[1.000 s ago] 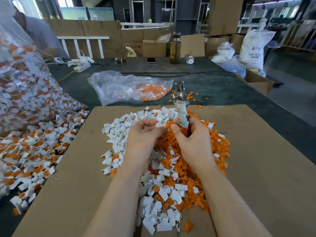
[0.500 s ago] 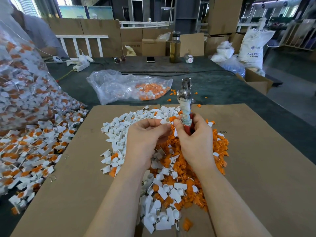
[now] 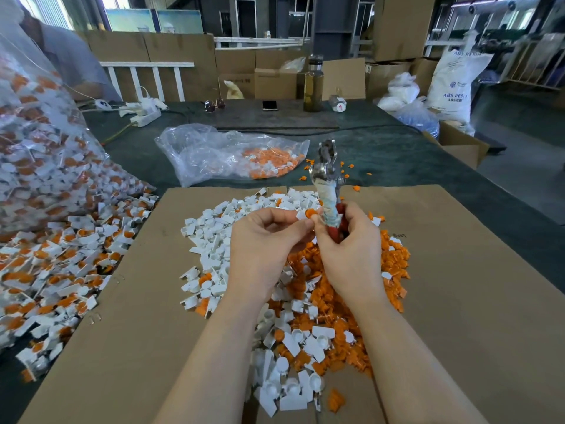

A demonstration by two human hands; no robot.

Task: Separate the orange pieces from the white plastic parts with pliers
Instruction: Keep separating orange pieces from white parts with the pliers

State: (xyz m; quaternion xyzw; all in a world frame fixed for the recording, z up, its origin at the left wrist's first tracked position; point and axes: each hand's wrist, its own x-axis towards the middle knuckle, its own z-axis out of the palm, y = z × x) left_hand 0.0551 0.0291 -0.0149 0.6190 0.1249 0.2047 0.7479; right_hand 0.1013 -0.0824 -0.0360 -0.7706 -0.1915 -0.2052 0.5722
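Observation:
My right hand (image 3: 348,249) grips the pliers (image 3: 327,179) by their red, cloth-wrapped handles, jaws pointing up and away from me. My left hand (image 3: 263,243) pinches a small white part with an orange piece (image 3: 308,214) in it, right beside the plier handles. Both hands hover over a heap on the cardboard sheet (image 3: 458,286): white plastic parts (image 3: 220,237) lie mostly to the left and front, loose orange pieces (image 3: 388,261) mostly to the right.
A big clear bag of unsorted white-and-orange parts (image 3: 39,154) spills onto the table at the left. A flatter clear bag with orange pieces (image 3: 232,154) lies behind the cardboard. Further back stand a bottle (image 3: 313,84), a phone (image 3: 269,105), sunglasses, a power strip and boxes.
Both hands rose slightly from the heap and the pliers tilted more upright. The left hand now shows a white-and-orange part at its fingertips next to the handles.

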